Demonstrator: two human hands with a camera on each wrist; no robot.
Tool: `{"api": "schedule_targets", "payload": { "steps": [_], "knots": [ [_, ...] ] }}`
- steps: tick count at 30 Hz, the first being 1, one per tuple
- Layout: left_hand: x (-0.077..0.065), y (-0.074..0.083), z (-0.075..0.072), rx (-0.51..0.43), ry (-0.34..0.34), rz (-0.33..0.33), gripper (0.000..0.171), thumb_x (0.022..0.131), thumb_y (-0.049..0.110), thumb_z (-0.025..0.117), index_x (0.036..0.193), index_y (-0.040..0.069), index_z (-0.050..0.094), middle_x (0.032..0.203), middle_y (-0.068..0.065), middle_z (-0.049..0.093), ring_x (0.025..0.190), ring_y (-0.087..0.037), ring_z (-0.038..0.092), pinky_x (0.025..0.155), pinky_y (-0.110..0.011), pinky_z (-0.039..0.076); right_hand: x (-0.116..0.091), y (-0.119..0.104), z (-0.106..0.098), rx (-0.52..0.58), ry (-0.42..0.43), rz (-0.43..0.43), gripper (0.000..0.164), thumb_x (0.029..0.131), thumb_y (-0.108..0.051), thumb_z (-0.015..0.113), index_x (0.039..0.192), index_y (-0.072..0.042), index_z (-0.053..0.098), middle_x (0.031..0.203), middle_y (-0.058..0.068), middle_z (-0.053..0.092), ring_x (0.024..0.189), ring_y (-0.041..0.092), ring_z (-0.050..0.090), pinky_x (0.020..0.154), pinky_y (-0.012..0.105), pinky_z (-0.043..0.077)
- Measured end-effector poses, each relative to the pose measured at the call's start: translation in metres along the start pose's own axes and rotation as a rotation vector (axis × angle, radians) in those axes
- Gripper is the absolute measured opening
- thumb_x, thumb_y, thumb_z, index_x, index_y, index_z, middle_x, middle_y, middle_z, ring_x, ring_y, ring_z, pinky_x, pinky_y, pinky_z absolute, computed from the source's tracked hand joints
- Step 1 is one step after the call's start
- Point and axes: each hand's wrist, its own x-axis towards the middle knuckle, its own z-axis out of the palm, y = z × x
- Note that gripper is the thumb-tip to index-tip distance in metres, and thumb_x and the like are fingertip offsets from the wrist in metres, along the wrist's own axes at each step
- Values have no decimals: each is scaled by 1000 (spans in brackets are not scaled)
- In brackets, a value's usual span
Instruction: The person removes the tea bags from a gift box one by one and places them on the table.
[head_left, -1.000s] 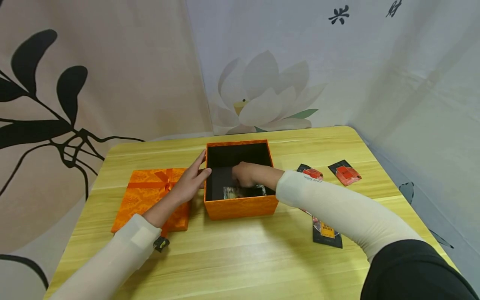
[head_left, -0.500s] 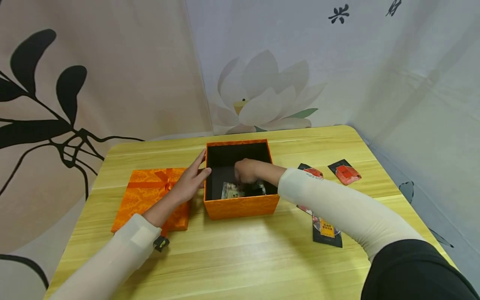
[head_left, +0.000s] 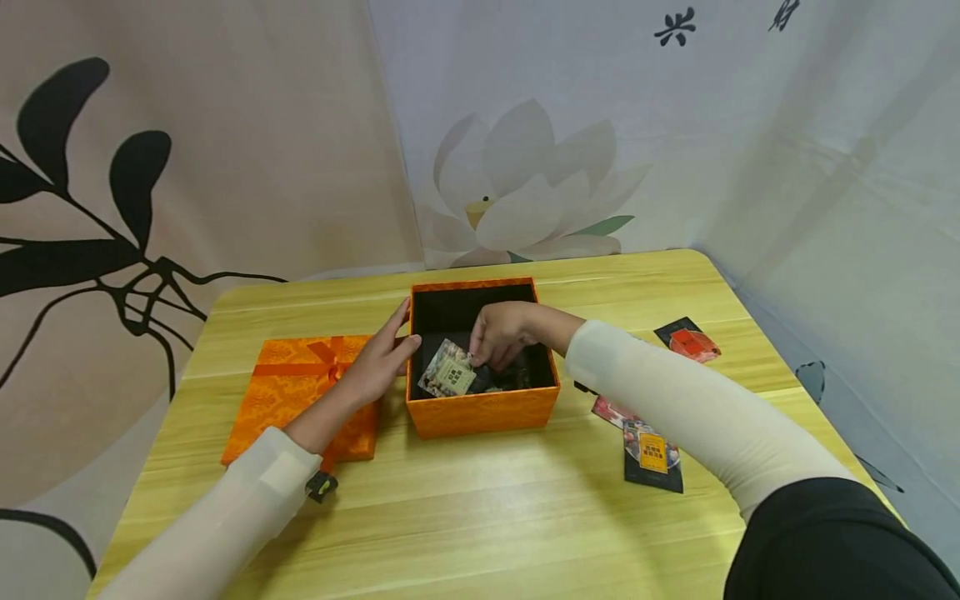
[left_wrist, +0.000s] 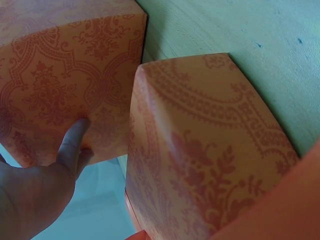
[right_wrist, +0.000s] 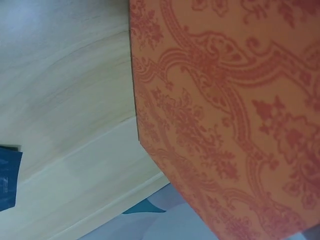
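An orange patterned gift box (head_left: 480, 413) with a dark lining stands lidless at the back middle of the table. Inside it, a small printed packet (head_left: 450, 372) with a pale label tilts at the front left corner. My right hand (head_left: 504, 335) reaches over the right rim and pinches that packet's edge between thumb and fingers. Darker wrappers lie beneath, partly hidden by the hand. At the box's left side my left hand (head_left: 382, 360) rests its extended fingers on the outer wall, thumb at the rim; the left wrist view shows fingertips touching the patterned wall. The right wrist view misses the right hand.
The orange lid (head_left: 288, 392) with its ribbon bow lies left of the box, under the left forearm. Right of it lie a red and black packet (head_left: 688, 340) and a black packet with a yellow label (head_left: 652, 457). The right sleeve covers part of another pink packet (head_left: 611, 412).
My right hand has risen and shifted slightly right inside the box. The pale-labelled packet has lifted and turned into fuller view. My left hand has stayed at the box wall.
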Motion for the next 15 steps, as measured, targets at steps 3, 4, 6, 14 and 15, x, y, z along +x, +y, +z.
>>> {"api": "schedule_targets", "payload": {
  "steps": [3,4,6,14,15],
  "knots": [
    [0,1,1,4,1,-1,73,110,43,45,166,36,0,173,-11,11,144,-46,41,97,-57,55,-1,0,-2,51,-11,17,9,95,-7,74,102,-3,77,110,12,76,100,31,74,84,41,63],
    [0,1,1,6,2,-2,73,110,43,45,167,36,0,173,-11,11,144,-46,42,97,-57,55,-1,0,-2,65,-12,21,9,95,-7,74,102,-3,77,111,12,76,101,32,74,84,41,63],
    [1,1,2,9,4,-3,73,110,44,45,167,34,0,173,-11,12,143,-46,42,96,-57,55,-2,-1,-3,85,-16,22,8,95,-6,73,102,-2,77,110,13,76,100,31,74,82,40,63],
    [4,-2,2,19,9,-5,72,111,41,45,167,34,0,173,-11,12,144,-46,41,96,-58,55,-20,-11,-13,153,0,-1,8,96,-1,71,102,0,75,97,12,72,77,21,68,83,40,63],
    [4,-2,2,21,9,-4,72,111,40,45,167,33,0,172,-11,12,144,-46,40,96,-59,55,-24,-12,-16,158,3,-9,8,95,-2,72,102,0,75,97,11,71,77,20,68,82,38,63]
  ]
}}
